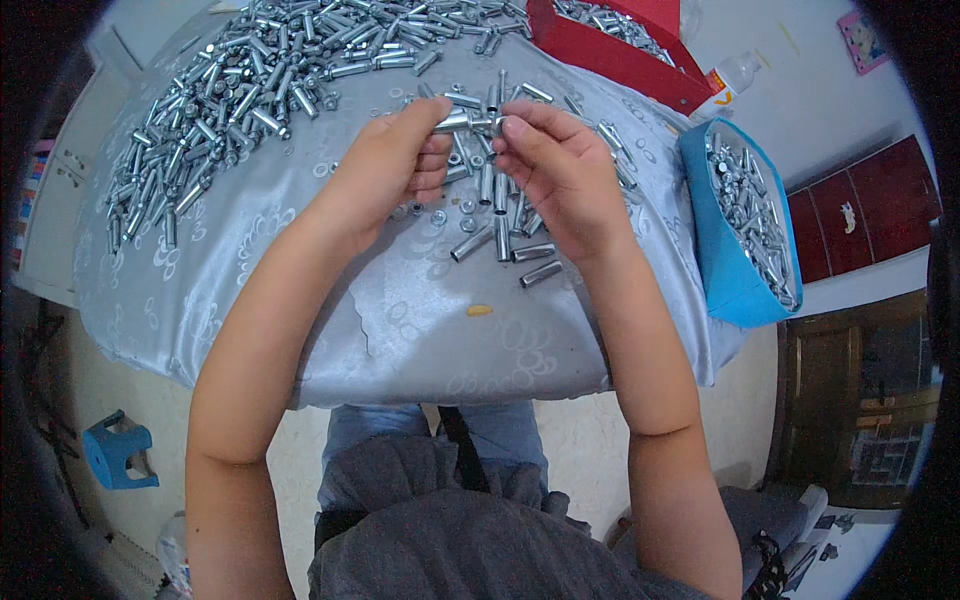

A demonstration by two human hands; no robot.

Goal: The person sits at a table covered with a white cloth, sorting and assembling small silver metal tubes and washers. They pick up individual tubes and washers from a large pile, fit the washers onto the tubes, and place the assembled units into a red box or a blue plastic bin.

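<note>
Over the table, my left hand [408, 150] is closed round a silver sleeve anchor bolt [455, 123], its end sticking out toward the right. The fingers of my right hand [550, 150] pinch a small metal piece at that end, perhaps a nut; the fingertips partly hide it. Beneath and between the hands lie loose metal sleeves [501, 190], with some bolts among them. A few small nuts [467, 207] sit beside my left hand. Nearer to me, more sleeves [541, 273] rest on the cloth below my right hand.
A large heap of anchor bolts [250, 90] covers the table's far left. At the far right stands a red box [620, 50] of bolts, beside a plastic bottle [735, 72]. A blue fabric bin [740, 295] full of bolts stands at the right edge. A small yellow piece [480, 310] lies near the front.
</note>
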